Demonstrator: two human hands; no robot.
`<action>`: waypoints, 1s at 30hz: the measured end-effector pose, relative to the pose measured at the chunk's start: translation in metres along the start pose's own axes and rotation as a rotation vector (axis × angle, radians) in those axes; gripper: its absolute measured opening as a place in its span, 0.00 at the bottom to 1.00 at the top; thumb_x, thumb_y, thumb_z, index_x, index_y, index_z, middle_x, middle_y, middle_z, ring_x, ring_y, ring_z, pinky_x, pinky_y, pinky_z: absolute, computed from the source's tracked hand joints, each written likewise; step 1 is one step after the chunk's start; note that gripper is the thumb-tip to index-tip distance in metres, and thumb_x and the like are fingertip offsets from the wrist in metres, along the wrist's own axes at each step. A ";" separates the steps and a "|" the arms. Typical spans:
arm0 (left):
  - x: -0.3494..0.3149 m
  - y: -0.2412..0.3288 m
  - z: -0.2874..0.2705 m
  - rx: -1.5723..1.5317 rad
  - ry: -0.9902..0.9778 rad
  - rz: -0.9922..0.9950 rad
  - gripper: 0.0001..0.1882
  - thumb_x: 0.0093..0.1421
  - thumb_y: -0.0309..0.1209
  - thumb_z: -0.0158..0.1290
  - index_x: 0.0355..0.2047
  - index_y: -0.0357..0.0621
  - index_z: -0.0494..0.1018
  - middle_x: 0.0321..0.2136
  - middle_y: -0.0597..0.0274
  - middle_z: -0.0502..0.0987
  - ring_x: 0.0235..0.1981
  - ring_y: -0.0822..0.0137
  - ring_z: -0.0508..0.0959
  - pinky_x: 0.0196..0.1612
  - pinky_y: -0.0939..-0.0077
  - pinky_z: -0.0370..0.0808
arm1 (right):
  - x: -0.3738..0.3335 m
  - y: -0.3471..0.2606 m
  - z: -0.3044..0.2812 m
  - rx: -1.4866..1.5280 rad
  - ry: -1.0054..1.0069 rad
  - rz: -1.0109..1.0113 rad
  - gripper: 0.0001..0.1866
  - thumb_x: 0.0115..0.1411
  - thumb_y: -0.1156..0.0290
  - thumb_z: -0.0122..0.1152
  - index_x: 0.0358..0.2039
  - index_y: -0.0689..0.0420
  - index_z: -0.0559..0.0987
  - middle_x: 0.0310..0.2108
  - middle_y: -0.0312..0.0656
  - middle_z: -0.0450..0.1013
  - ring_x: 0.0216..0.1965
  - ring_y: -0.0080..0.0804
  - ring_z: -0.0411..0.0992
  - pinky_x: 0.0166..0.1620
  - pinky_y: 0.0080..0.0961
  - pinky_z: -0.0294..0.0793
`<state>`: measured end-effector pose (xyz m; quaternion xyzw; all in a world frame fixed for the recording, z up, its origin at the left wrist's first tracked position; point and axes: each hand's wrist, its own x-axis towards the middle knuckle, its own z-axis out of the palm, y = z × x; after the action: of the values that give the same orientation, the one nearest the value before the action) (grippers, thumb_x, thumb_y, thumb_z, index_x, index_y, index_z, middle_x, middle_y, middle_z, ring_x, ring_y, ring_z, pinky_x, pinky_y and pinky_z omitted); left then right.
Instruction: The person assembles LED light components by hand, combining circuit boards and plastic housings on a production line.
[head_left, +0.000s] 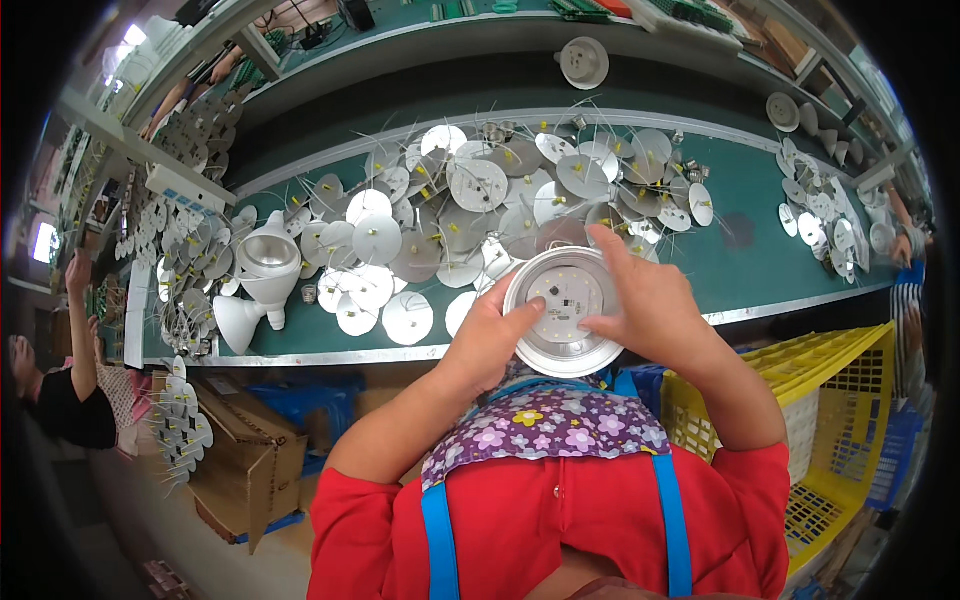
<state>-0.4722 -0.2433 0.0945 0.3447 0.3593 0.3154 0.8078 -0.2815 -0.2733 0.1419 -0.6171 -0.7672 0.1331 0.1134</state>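
Both of your hands are closed on the round lamp housing point(563, 310), a shallow silver dish with a white LED board in its well, held just below the middle of the frame over the near edge of the bench. Your left hand point(493, 335) grips its left rim, thumb pressed onto the white board. Your right hand point(640, 300) clamps the right rim, forefinger reaching up past the top edge and thumb resting on the board.

At the far left of the frame another person point(60, 390) in a dark top raises an arm beside a rack hung with round discs point(180, 250). Below that, lower left, open cardboard boxes point(245, 460) sit on the floor. On the green work surface point(770, 240), left of centre, two white lamp bodies point(262, 270) lie together, one with its wide mouth up. A broad heap of round aluminium plates with thin wire leads point(470, 215) covers the middle of the bench, just beyond the housing. Above it, upper centre, a single round white fitting point(583, 62) sits on a raised shelf. A smaller scatter of discs point(825, 215) lies at the upper right. Yellow plastic crates point(840, 400) stand at lower right beside your right forearm.
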 end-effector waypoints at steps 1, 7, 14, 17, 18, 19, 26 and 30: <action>0.001 0.000 0.000 -0.025 0.027 -0.043 0.24 0.56 0.19 0.46 0.55 0.36 0.61 0.47 0.56 0.71 0.47 0.69 0.71 0.51 0.75 0.69 | 0.000 0.000 0.002 0.004 -0.001 0.001 0.48 0.38 0.63 0.71 0.57 0.61 0.55 0.33 0.50 0.74 0.30 0.47 0.75 0.32 0.35 0.74; 0.007 -0.010 -0.006 0.191 0.059 0.046 0.17 0.58 0.21 0.49 0.49 0.34 0.67 0.42 0.56 0.74 0.41 0.70 0.74 0.45 0.75 0.71 | -0.001 0.000 0.011 -0.004 0.011 -0.013 0.46 0.39 0.65 0.70 0.57 0.61 0.56 0.30 0.49 0.73 0.29 0.46 0.74 0.29 0.35 0.74; -0.003 -0.005 -0.009 0.549 0.067 0.236 0.21 0.55 0.17 0.45 0.51 0.37 0.67 0.46 0.56 0.74 0.47 0.69 0.73 0.51 0.75 0.67 | -0.017 -0.009 0.003 0.151 0.032 0.002 0.44 0.41 0.65 0.69 0.58 0.57 0.57 0.35 0.49 0.72 0.32 0.42 0.74 0.33 0.32 0.74; -0.022 -0.001 -0.013 1.028 -0.042 0.684 0.28 0.47 0.12 0.41 0.51 0.43 0.69 0.48 0.48 0.72 0.51 0.54 0.72 0.52 0.70 0.68 | -0.030 0.016 0.001 0.498 0.019 -0.045 0.37 0.46 0.66 0.66 0.56 0.57 0.61 0.36 0.46 0.72 0.34 0.35 0.73 0.37 0.28 0.73; -0.028 0.001 -0.013 1.117 -0.103 0.768 0.28 0.46 0.15 0.47 0.49 0.45 0.70 0.48 0.51 0.72 0.48 0.53 0.74 0.50 0.69 0.71 | -0.034 0.025 0.004 0.772 -0.033 -0.034 0.32 0.49 0.67 0.64 0.54 0.57 0.64 0.36 0.44 0.72 0.35 0.30 0.72 0.39 0.25 0.71; -0.031 0.002 -0.013 1.149 -0.170 0.831 0.27 0.45 0.17 0.50 0.49 0.45 0.71 0.48 0.53 0.73 0.46 0.54 0.74 0.48 0.69 0.72 | -0.033 0.029 0.008 1.032 -0.027 0.168 0.19 0.55 0.68 0.57 0.48 0.58 0.71 0.35 0.40 0.71 0.34 0.25 0.69 0.39 0.22 0.69; -0.035 0.002 -0.007 1.392 -0.348 1.139 0.23 0.46 0.27 0.53 0.46 0.52 0.73 0.47 0.62 0.74 0.36 0.55 0.76 0.36 0.72 0.76 | -0.008 0.022 0.020 1.004 0.026 0.066 0.08 0.57 0.71 0.55 0.35 0.59 0.78 0.33 0.37 0.71 0.34 0.21 0.69 0.38 0.18 0.68; -0.038 0.004 -0.006 1.495 -0.392 1.159 0.22 0.47 0.29 0.52 0.46 0.54 0.73 0.49 0.66 0.73 0.35 0.56 0.76 0.33 0.74 0.76 | -0.005 0.019 0.018 1.028 0.072 0.037 0.06 0.55 0.72 0.58 0.31 0.60 0.78 0.29 0.37 0.71 0.32 0.20 0.69 0.36 0.18 0.68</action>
<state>-0.4986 -0.2677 0.1077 0.9403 0.1000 0.2917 0.1441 -0.2692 -0.2750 0.1188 -0.4992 -0.5872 0.4739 0.4259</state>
